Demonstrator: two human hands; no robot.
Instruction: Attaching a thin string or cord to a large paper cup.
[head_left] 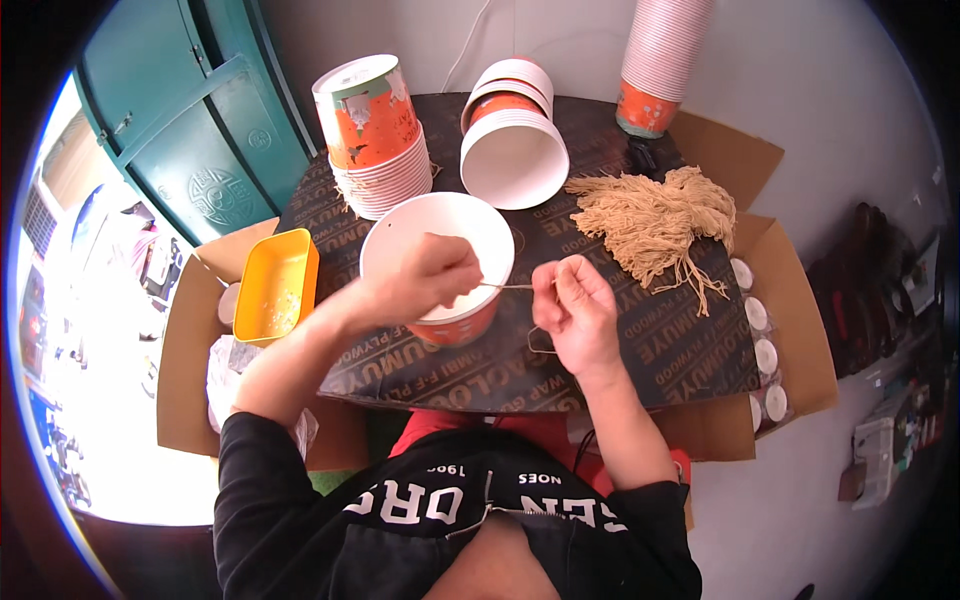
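A thin beige string [512, 287] is stretched between my two hands. My left hand [425, 272] is closed on one part of it, above the opening of a white-lined orange paper bucket [468, 222]. To the right of that bucket, my right hand [575, 312] pinches the string, and a loose bit hangs below its fingers. The bucket stands upright near the table's front, with part of its rim hidden by my left hand and forearm. A bundle of similar beige strings [650, 225] lies on the right side of the table.
Upside-down stacked buckets [375, 130] stand at the back left of the dark plywood table [660, 350]. More nested buckets [515, 160] lie on their side at the back. A tall bucket stack [660, 70] rises back right. A yellow tray [278, 280] and cardboard boxes [795, 330] flank the table.
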